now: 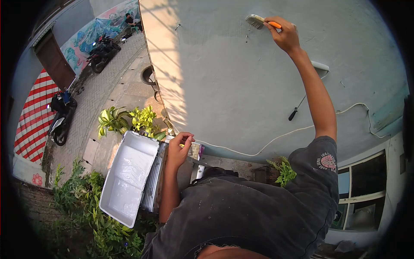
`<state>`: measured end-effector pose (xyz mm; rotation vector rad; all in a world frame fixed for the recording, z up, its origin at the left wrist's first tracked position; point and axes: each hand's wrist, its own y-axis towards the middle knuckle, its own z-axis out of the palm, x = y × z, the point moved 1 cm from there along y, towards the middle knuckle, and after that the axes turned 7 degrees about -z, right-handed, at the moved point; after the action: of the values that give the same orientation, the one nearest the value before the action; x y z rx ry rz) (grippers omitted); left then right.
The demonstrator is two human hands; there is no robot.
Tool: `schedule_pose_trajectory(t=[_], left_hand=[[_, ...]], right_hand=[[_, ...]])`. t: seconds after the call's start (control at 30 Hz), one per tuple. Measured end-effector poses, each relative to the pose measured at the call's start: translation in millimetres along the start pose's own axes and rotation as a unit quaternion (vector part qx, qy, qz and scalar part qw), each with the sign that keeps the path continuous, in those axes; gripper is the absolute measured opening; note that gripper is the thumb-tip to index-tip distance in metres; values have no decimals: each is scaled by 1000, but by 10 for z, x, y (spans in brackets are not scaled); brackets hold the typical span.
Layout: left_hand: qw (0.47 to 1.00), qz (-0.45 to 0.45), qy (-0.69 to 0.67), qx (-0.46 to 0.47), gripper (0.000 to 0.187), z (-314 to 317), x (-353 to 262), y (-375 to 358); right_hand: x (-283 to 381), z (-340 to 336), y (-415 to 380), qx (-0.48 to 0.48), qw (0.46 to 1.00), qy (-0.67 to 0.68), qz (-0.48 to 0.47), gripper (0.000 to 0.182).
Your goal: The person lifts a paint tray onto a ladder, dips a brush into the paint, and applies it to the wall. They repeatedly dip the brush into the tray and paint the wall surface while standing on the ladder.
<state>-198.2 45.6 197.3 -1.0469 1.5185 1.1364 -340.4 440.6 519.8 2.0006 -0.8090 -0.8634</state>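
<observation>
My right hand (pixel 284 36) is raised high, closed around the orange handle of a paintbrush (pixel 256 20). The brush's bristles lie at the grey wall (pixel 241 90), just above a small nail-like fitting. Lower down, my left hand (pixel 179 150) is held in front of the wall's base, its fingers curled in with the thumb against them. Nothing shows between those fingers. Beside my left forearm is a white paint tray (pixel 123 194) with wet white paint in it, over a corrugated metal sheet (pixel 152 190).
A paint roller (pixel 320 66) with a black handle hangs against the wall below my right arm. A white cable (pixel 276 138) runs across the wall. Leafy plants (pixel 144 118) stand by the tray. Down left are a paved lane, parked motorbikes (pixel 62 116) and a seated person (pixel 131 21).
</observation>
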Motion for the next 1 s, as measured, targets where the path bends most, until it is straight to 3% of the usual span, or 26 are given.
schedule_pose_trajectory(t=[0.13, 0.3, 0.37, 0.43, 0.5, 0.57, 0.6, 0.67, 0.77, 0.83, 0.9, 0.93, 1.0], left_hand=[[1000, 0, 6, -13, 13, -23, -16, -18], [1000, -17, 9, -25, 13, -44, -153, -42], [999, 3, 39, 4, 15, -71, -213, -68], [997, 31, 69, 9, 15, -93, -304, -124], [995, 7, 93, 27, 15, -103, -461, -252], [991, 53, 111, 49, 14, -104, -592, -454], [992, 41, 113, 24, 14, -155, -670, -598], [987, 61, 111, 96, 12, -221, -885, -878], [993, 33, 69, 95, 12, -488, -1300, -1329], [993, 98, 52, 41, 15, -689, -1521, -1660], [987, 148, -54, -14, 16, -935, -1744, -2049], [974, 168, -126, -90, 15, -1006, -1772, -2285], [910, 256, -139, -296, 19, -1158, -1643, -2651]], right_hand=[[265, -9, 27, 24, 999, -21, -1, 9], [909, 197, 190, -102, 977, 183, 30, 7], [1281, 250, 252, -103, 965, 235, 55, 8], [1572, 353, 314, -105, 922, 356, 105, 10], [1891, 484, 375, -85, 899, 416, 107, 11], [2170, 649, 444, -67, 873, 471, 103, 12], [2305, 741, 476, -63, 854, 504, 109, 13], [2572, 894, 541, -43, 816, 563, 126, 14], [2963, 1101, 624, -25, 761, 633, 139, 15], [3216, 1219, 689, -6, 736, 665, 129, 16], [3468, 1336, 753, 16, 697, 709, 107, 17], [3598, 1375, 782, 22, 687, 719, 103, 17], [3871, 1427, 842, 73, 640, 760, 85, 20]])
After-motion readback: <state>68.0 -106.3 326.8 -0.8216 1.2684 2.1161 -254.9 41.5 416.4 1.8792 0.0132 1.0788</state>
